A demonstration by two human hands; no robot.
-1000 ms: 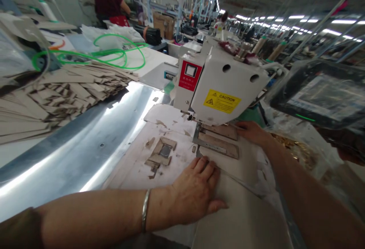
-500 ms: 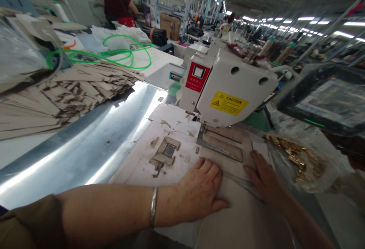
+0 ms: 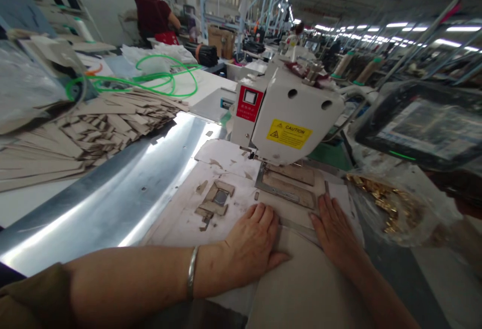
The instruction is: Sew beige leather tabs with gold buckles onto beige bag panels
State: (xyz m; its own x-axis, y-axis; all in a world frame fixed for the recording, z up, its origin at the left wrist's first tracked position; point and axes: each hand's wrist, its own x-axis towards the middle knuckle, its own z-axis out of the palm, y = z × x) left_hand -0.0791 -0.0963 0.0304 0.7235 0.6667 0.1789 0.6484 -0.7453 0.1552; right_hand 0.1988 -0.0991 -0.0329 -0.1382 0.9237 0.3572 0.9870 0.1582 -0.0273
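My left hand [image 3: 253,241], with a silver bangle at the wrist, rests palm down on a beige sheet [image 3: 291,281], its thumb stuck out to the side. My right hand [image 3: 337,233] lies flat near the sheet's right edge, fingers stretched forward beside a metal frame [image 3: 259,181]. That frame has long openings with beige material showing inside, and it sits under the head of a white sewing machine [image 3: 297,113]. Neither hand grips anything that I can see. Left of the frame, a white template sheet [image 3: 181,208] carries a worn square cut-out [image 3: 220,196].
A polished metal plate [image 3: 124,193] extends left, beside a pile of beige strips [image 3: 109,128]. Green tubing [image 3: 165,88] loops behind. At right are a plastic bag of gold-coloured metal pieces [image 3: 391,206] and a screen [image 3: 433,128]. A person [image 3: 152,12] stands in the background.
My right hand has flattened and come closer to my left hand. The gap at the sheet's edge between them has narrowed. The view has shifted slightly.
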